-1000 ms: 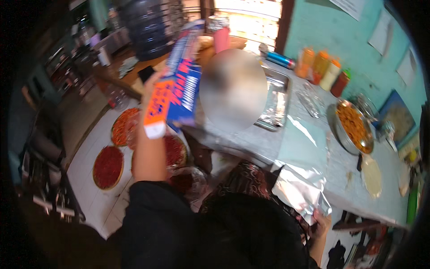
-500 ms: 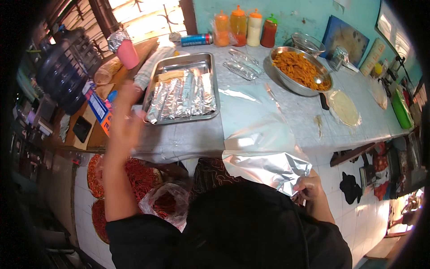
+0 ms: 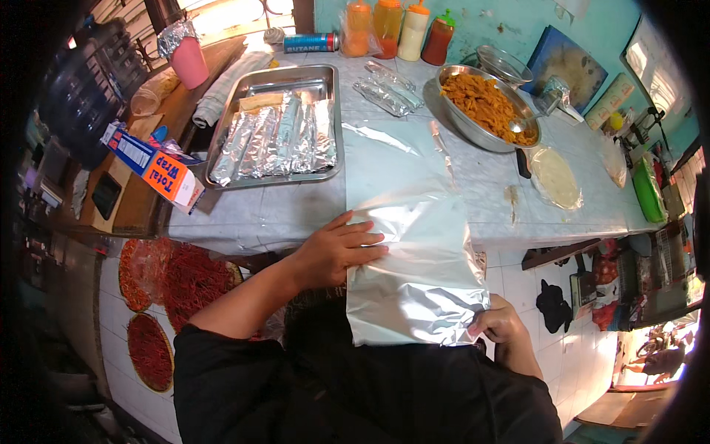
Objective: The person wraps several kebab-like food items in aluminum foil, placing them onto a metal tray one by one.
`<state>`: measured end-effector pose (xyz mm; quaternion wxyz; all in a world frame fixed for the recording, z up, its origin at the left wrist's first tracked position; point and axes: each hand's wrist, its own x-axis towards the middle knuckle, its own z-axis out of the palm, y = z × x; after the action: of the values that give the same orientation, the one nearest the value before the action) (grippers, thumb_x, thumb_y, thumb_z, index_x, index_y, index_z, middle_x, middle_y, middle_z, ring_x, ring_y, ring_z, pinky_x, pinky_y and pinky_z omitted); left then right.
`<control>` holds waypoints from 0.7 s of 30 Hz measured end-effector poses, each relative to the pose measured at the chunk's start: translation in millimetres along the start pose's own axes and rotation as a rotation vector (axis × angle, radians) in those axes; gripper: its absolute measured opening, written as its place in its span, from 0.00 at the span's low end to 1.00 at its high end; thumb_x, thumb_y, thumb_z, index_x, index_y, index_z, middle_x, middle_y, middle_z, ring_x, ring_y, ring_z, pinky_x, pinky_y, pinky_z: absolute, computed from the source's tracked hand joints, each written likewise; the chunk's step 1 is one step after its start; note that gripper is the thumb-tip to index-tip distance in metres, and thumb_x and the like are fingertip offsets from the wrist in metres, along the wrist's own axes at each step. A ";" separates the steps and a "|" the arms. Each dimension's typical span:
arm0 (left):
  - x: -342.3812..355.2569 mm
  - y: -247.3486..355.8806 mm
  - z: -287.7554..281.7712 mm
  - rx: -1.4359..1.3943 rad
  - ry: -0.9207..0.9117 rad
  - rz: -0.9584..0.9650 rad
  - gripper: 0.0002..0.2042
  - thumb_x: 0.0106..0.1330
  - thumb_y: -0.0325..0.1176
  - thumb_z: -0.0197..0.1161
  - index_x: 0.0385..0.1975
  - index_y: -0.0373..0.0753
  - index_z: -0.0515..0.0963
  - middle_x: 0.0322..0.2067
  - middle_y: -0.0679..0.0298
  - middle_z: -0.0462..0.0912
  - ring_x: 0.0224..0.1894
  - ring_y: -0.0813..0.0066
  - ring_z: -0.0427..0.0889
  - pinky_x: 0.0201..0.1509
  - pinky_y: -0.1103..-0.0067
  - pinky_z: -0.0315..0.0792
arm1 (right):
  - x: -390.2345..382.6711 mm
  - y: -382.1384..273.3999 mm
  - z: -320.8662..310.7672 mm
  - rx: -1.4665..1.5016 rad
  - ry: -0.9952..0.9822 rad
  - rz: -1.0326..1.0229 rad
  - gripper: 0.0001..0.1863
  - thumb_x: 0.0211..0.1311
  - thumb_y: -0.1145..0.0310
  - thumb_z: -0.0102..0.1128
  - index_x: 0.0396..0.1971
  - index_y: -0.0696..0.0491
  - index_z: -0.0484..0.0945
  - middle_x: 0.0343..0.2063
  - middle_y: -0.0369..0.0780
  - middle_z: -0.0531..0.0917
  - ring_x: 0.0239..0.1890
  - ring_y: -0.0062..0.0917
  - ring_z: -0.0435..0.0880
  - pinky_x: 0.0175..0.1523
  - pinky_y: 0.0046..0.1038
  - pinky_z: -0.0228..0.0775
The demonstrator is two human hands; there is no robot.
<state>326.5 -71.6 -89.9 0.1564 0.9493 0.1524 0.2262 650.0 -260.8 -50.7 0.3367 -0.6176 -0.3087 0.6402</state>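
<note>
A long sheet of aluminium foil (image 3: 414, 288) lies over the table's near edge and hangs toward my body. My left hand (image 3: 344, 250) rests flat on its left side, fingers stretched out. At the lower right corner my right hand (image 3: 497, 323) pinches the foil, thumb on top. Left of the sheet stands a steel tray (image 3: 334, 118) holding several foil-wrapped rolls (image 3: 285, 140) and one light brown unwrapped roll (image 3: 260, 102). Two more foil-wrapped rolls (image 3: 388, 95) lie behind the sheet.
A steel bowl (image 3: 529, 144) of orange-brown filling with a spoon stands at the back right, beside a stack of flat wrappers (image 3: 556, 179). Sauce bottles (image 3: 410, 33) and a gas can (image 3: 310, 43) line the wall. A wrap box (image 3: 155, 169) lies left; baskets of red chillies (image 3: 196, 281) sit below.
My left hand has come from beside the tray onto the foil. The foil's near edge is spread flatter and hangs lower. My right hand keeps its pinch. The view has shifted slightly.
</note>
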 end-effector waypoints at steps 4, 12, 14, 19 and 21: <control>2.3 -1.0 -0.6 -0.096 0.026 -0.016 0.20 0.56 0.35 0.65 0.51 0.52 0.78 0.54 0.67 0.77 0.62 0.63 0.71 0.70 0.59 0.55 | 2.7 -5.2 -57.5 0.193 -0.471 -0.427 0.31 0.30 0.76 0.55 0.45 0.67 0.77 0.37 0.47 0.83 0.45 0.34 0.80 0.52 0.26 0.69; 10.1 3.4 -10.6 -0.108 0.024 -0.033 0.23 0.55 0.41 0.68 0.53 0.48 0.77 0.52 0.60 0.79 0.59 0.59 0.74 0.66 0.59 0.59 | 86.8 -71.9 -18.9 -1.151 0.018 -1.176 0.29 0.40 0.78 0.56 0.50 0.52 0.76 0.56 0.42 0.75 0.62 0.37 0.69 0.65 0.42 0.55; 14.0 4.9 -19.2 -0.097 0.014 -0.047 0.26 0.55 0.41 0.69 0.56 0.47 0.74 0.52 0.58 0.78 0.59 0.57 0.74 0.66 0.60 0.60 | 104.4 -73.7 -22.4 -1.216 -0.088 -1.145 0.27 0.44 0.76 0.57 0.50 0.50 0.76 0.57 0.41 0.75 0.63 0.36 0.68 0.65 0.43 0.54; 23.9 -6.7 -22.3 -0.181 -0.051 -0.237 0.41 0.56 0.42 0.68 0.69 0.45 0.54 0.47 0.49 0.79 0.48 0.51 0.79 0.49 0.68 0.74 | 167.4 -43.5 -72.3 -0.443 -0.292 -0.655 0.22 0.58 0.64 0.59 0.53 0.51 0.72 0.53 0.41 0.76 0.58 0.30 0.71 0.60 0.35 0.61; 23.1 -15.4 -18.4 -0.155 0.001 -0.366 0.42 0.57 0.42 0.67 0.69 0.44 0.50 0.45 0.49 0.80 0.44 0.50 0.80 0.47 0.67 0.73 | 153.3 -71.7 -50.9 -0.284 -0.142 -0.565 0.22 0.60 0.63 0.58 0.53 0.55 0.70 0.48 0.40 0.77 0.48 0.26 0.75 0.53 0.30 0.68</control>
<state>334.0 -45.2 -71.1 0.2673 0.8908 0.3047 0.2055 702.8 -95.6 -84.2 0.3890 -0.5022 -0.5769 0.5134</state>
